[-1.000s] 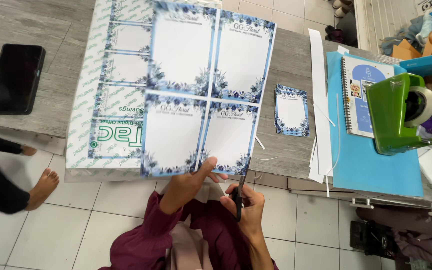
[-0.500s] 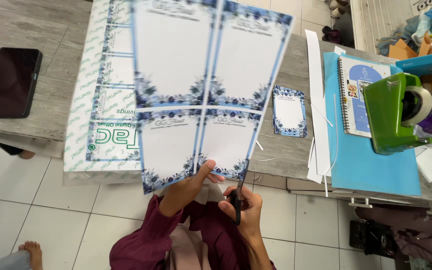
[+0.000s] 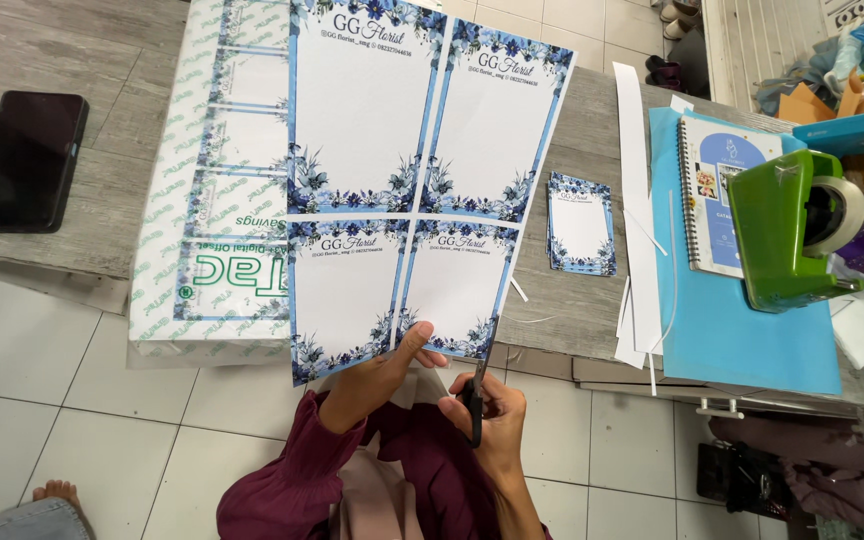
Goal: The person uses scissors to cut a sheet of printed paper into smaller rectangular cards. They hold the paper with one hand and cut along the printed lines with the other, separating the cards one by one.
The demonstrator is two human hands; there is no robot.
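Head view: left hand (image 3: 377, 380) pinches printed sheet (image 3: 402, 190); right hand (image 3: 487, 415) grips scissors (image 3: 474, 400) just beside sheet; unsupported sheet may sag, skewing cut

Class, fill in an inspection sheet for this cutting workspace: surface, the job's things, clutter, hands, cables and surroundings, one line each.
Surface: grey wood-grain table, partly covered by a wrapped paper ream.
Job's things: printed sheet of four blue floral-bordered cards, held up; scissors just below its bottom edge.
Clutter: stack of cut cards, white paper strips, black phone, spiral notebook on a blue sheet, green tape dispenser.
Hands: left hand pinches the sheet's bottom edge; right hand grips the scissors.
Cables: nothing seen.
Surroundings: white tiled floor; another person's bare foot at lower left.
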